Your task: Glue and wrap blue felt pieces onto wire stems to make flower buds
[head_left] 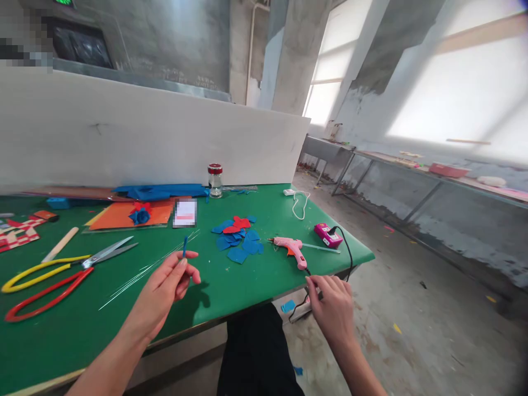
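Note:
My left hand [167, 286] is held over the green table, pinching a small narrow blue strip [185, 245] upright between thumb and fingertips. My right hand [332, 305] is closed at the front edge; whether anything sits in its fingertips is hidden. Just beyond it lies a pink glue gun [291, 248], its cord passing near my fingers and a clear glue stick [320, 248] at its rear. Cut blue petal-shaped pieces [237, 255] and red ones [236, 224] form a pile between the hands. Thin pale wires [142, 270] lie left of my left hand.
Large scissors [84, 264] with yellow and red handles lie at left, beside a wooden stick [60, 244]. Behind are a red-and-blue flower [141, 214] on orange sheets [113, 216], a phone-like card [185, 213] and a lidded jar [215, 181]. A magenta power socket [328, 235] stands near the right edge.

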Demonstrator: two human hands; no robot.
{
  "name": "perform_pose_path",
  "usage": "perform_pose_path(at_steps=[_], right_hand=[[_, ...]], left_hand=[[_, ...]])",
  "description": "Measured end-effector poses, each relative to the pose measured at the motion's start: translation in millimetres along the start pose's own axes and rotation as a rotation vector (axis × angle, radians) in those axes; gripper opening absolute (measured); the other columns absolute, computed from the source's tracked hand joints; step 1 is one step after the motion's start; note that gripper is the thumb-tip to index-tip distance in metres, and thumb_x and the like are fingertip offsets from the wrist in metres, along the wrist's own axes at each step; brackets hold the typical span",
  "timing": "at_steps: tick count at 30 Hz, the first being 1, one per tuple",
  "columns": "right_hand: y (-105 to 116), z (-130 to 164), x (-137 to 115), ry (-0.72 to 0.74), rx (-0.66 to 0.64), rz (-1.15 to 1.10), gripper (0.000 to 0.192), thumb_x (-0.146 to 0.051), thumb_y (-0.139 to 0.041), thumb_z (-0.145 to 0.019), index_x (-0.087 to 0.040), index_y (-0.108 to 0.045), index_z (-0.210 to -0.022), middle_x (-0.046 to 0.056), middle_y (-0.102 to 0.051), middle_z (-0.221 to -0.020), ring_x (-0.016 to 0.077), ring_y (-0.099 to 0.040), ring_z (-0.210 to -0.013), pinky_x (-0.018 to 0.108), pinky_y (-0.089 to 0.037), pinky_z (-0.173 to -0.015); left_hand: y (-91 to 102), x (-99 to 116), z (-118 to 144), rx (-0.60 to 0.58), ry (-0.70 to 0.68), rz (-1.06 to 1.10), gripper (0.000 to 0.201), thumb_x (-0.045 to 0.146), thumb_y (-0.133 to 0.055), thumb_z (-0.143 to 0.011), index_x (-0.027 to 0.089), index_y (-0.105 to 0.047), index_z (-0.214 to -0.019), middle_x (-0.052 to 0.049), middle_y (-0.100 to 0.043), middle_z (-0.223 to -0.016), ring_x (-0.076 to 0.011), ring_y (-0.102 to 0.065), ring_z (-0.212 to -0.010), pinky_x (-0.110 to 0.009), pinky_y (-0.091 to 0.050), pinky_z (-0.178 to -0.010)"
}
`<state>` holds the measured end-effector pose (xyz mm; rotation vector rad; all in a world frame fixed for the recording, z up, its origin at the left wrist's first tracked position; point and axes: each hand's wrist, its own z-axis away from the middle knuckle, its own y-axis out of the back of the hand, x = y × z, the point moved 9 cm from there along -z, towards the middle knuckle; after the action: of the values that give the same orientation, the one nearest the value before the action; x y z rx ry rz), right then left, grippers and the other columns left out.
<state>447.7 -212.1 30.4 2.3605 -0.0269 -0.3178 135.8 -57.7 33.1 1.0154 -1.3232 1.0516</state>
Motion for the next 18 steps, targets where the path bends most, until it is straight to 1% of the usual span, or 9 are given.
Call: perform_pose_path(at_steps=[2,4,8,10,13,15,18], right_hand=[[-10,-11,19,-0.054,-0.059,0.135,0.033,-0.034,-0.044,-0.099,-0.019,-0.069,-0.085,0.007,-0.069,-0.079,0.0235,-0.058,-0.081,0.035,-0.033,-0.078],[-23,-22,34,-0.133,-0.151,0.226,0.032,-0.037,-0.045,-0.098,-0.018,-0.07,-0.089,0.008,-0.07,-0.083,0.0251,-0.06,-0.084,0.035,-0.034,-0.078],[-51,-43,49,-0.303,-0.355,0.297,0.036,-0.046,-0.049,-0.095,-0.018,-0.071,-0.092,0.01,-0.071,-0.089,0.0258,-0.065,-0.088,0.034,-0.038,-0.076],[-63,-51,50,-0.365,-0.437,0.314,0.04,-0.05,-0.047,-0.094,-0.018,-0.071,-0.09,0.011,-0.072,-0.092,0.0261,-0.067,-0.087,0.033,-0.04,-0.075],[-77,-60,51,-0.436,-0.543,0.327,0.043,-0.052,-0.045,-0.092,-0.019,-0.071,-0.083,0.012,-0.073,-0.088,0.0276,-0.069,-0.085,0.033,-0.043,-0.072],[-84,-61,53,-0.478,-0.599,0.317,0.041,-0.05,-0.046,-0.09,-0.019,-0.071,-0.08,0.013,-0.073,-0.087,0.0285,-0.069,-0.086,0.033,-0.044,-0.07],[-92,-61,54,-0.507,-0.651,0.288,0.037,-0.049,-0.048,-0.087,-0.02,-0.07,-0.084,0.013,-0.073,-0.089,0.0291,-0.069,-0.086,0.033,-0.045,-0.068]], left_hand=[[2.2,6,-18,0.01,-0.055,-0.026,0.036,0.054,-0.062,-0.081,0.021,-0.058,-0.096,0.001,-0.062,-0.065,-0.0097,-0.033,-0.05,-0.02,-0.026,-0.045],[2.0,10,-35,0.003,-0.1,-0.055,0.036,0.055,-0.061,-0.081,0.021,-0.057,-0.09,0.001,-0.061,-0.062,-0.0092,-0.033,-0.048,-0.02,-0.025,-0.044],[5.7,10,-59,0.032,-0.178,-0.076,0.034,0.053,-0.06,-0.082,0.02,-0.058,-0.091,0.002,-0.058,-0.059,-0.0092,-0.033,-0.047,-0.019,-0.026,-0.044],[9.6,4,-64,0.055,-0.189,-0.07,0.035,0.053,-0.06,-0.082,0.02,-0.059,-0.091,0.002,-0.056,-0.058,-0.0096,-0.035,-0.048,-0.019,-0.026,-0.044],[13.5,-7,-64,0.051,-0.165,-0.073,0.038,0.056,-0.06,-0.082,0.02,-0.059,-0.092,0.002,-0.055,-0.059,-0.0103,-0.038,-0.051,-0.019,-0.027,-0.045],[14.6,-12,-63,0.035,-0.15,-0.084,0.04,0.058,-0.06,-0.081,0.02,-0.059,-0.093,0.002,-0.055,-0.059,-0.0101,-0.037,-0.05,-0.019,-0.027,-0.046],[14.4,-14,-61,0.013,-0.134,-0.096,0.041,0.059,-0.06,-0.081,0.02,-0.059,-0.093,0.002,-0.055,-0.059,-0.0099,-0.037,-0.05,-0.019,-0.026,-0.045]])
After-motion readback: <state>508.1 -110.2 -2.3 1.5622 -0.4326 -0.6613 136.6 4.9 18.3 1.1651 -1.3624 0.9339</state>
